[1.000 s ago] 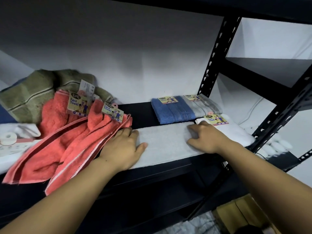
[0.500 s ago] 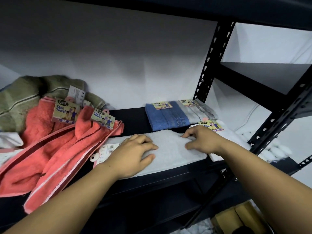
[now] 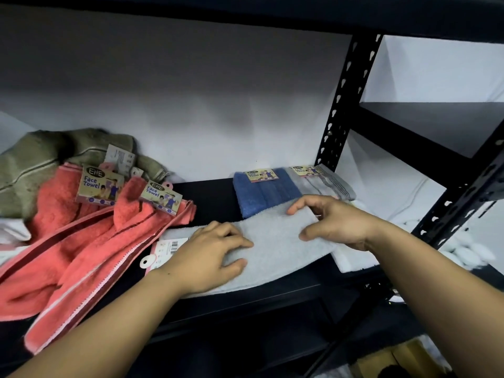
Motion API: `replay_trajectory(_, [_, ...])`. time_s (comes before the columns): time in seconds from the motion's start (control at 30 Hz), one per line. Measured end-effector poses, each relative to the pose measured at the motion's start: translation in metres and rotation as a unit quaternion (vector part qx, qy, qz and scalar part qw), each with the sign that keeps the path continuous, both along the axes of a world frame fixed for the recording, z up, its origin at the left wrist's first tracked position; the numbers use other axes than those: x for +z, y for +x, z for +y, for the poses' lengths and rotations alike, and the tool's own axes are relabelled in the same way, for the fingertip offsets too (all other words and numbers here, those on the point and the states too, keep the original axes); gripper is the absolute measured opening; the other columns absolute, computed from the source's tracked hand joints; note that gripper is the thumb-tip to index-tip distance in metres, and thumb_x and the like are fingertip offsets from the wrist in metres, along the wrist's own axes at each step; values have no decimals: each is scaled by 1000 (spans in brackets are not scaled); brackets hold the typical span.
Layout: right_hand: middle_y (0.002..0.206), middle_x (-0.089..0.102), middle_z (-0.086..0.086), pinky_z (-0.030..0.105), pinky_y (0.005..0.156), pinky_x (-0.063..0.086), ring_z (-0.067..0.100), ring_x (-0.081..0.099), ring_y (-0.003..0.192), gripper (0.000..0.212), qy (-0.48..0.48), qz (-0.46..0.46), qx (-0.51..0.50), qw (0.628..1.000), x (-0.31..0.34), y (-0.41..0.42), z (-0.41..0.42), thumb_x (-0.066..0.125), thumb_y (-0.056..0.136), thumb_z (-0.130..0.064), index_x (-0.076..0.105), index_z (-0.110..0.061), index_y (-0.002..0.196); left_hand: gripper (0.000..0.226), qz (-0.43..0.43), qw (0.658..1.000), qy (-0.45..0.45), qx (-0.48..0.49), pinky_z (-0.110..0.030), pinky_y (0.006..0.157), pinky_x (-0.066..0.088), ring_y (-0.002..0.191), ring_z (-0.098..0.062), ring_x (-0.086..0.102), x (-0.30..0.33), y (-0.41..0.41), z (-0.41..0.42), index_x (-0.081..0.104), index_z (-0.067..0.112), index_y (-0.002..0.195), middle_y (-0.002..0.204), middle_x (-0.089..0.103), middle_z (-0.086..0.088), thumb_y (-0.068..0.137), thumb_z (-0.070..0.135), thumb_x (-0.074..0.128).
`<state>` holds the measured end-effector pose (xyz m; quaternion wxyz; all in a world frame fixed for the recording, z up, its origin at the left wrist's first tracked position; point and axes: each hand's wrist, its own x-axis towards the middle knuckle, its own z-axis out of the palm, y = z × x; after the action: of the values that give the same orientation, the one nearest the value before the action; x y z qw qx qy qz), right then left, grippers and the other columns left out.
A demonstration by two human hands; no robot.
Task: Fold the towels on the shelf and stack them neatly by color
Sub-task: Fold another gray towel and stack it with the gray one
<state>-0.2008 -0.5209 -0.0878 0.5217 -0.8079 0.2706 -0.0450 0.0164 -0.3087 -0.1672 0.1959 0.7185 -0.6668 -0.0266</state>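
Observation:
A pale grey towel (image 3: 275, 241) lies along the front of the black shelf (image 3: 212, 195). My left hand (image 3: 210, 253) rests on its left part, fingers bent, pressing it down. My right hand (image 3: 335, 221) pinches the towel's right end and holds it lifted off the shelf. Behind it sit a folded blue towel (image 3: 266, 190) and a folded grey striped towel (image 3: 324, 181), each with a label. A folded white towel (image 3: 351, 259) lies under my right wrist. Loose coral towels (image 3: 81, 241) and an olive towel (image 3: 41, 165) are heaped at the left.
A black perforated upright (image 3: 346, 99) stands behind the folded towels at the right, and another post (image 3: 461, 203) stands at the front right. A barcode tag (image 3: 163, 251) lies beside my left hand. White items (image 3: 13, 233) sit at the far left.
My right hand has taken hold of the grey towel's right end and raised it toward the left. My left hand stays pressed on the towel. The view has shifted slightly.

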Motion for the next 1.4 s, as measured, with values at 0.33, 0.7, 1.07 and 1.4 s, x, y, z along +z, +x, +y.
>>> replay_trajectory(0.33, [90,53,13,40,83,45,25,53,87,27,9,-112,-28,993,30,-6,-8,76,63,-6,74,-16,88,57,10,1000,8,-8,-34,111,36,126,-7,44,-1,-33,-33,60,44,138,135,54,16,88,67,43])
replay_trajectory(0.7, [76,54,-2,17,48,41,7,50,55,25,-19,-43,-4,999,57,4,19,67,85,10,75,-8,102,45,90,995,-10,-47,-17,115,32,131,0,49,24,-7,-9,67,25,131,140,58,10,87,31,70])
replay_trajectory(1.07, [75,63,4,26,58,58,11,67,60,28,-90,76,70,991,32,80,105,78,77,-2,76,-17,100,55,136,990,-37,12,-23,112,41,128,10,51,-8,45,64,68,31,127,137,58,22,80,58,78])
replay_trajectory(1.4, [67,66,-2,27,57,53,16,67,54,32,-142,107,79,981,2,109,135,78,75,-6,75,-20,103,49,202,977,-68,19,-17,101,45,115,8,60,-10,45,63,74,28,113,121,66,20,72,50,89])
